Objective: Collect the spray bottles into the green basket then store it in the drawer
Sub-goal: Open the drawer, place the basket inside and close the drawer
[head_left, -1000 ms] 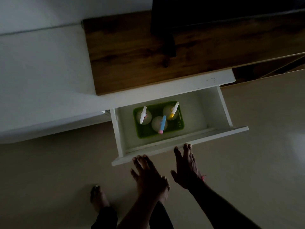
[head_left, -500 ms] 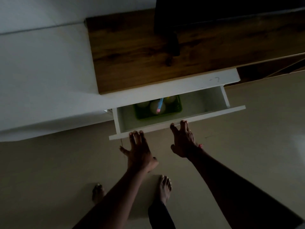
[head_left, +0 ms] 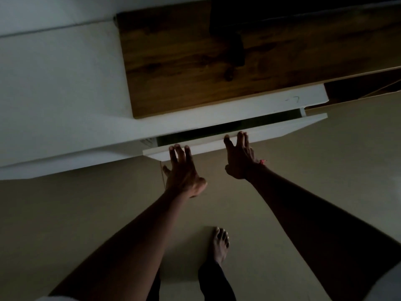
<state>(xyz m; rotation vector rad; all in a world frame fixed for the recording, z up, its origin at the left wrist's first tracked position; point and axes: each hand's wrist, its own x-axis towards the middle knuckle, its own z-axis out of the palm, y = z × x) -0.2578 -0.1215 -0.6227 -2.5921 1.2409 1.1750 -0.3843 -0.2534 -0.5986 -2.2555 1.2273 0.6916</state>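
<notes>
My left hand point(head_left: 183, 172) and right hand point(head_left: 239, 157) lay flat, fingers point(head_left: 240, 137) spread and gripping nothing, on the drawer point(head_left: 271, 132) front. The basket was hidden beyond them in the dark gap; I judged an uneven shove could jam it or pinch fingertips.

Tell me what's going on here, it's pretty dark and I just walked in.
A person is pushing a white drawer shut with both hands. The left hand and right hand are open, fingers flat against the drawer front. Only a narrow dark gap remains between the drawer and the white cabinet, under its wooden top. Nothing inside the drawer can be made out. One bare foot shows on the floor below.
</notes>
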